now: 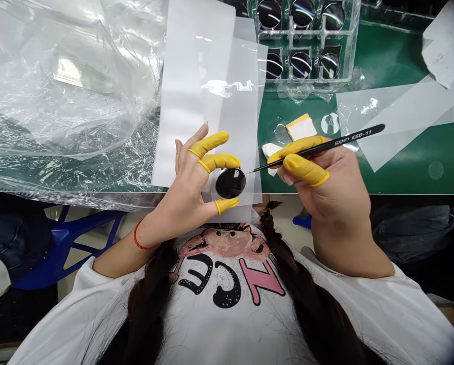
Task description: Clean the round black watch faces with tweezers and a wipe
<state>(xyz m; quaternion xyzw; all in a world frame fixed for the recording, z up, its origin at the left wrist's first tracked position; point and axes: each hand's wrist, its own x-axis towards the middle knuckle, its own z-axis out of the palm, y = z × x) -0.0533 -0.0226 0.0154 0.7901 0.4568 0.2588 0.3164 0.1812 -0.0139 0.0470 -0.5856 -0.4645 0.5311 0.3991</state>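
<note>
Yellow-capped left fingers (220,161) wide around disc (230,184), right fingers (306,170) tight on tweezers (338,143)

White shirt (219,329) with a pink print (212,244), perhaps a cartoon animal; beside that print, black and pink letters (232,289); left of it, a red wristband (138,236); beyond it, yellow finger cots (306,171).

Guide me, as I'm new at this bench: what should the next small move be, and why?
Probably the right hand should ease the tip of the black tool to the rim of the dark disc: the tip points there from close by, though contact is unclear, and the left hand holds the disc by its edge.
</note>
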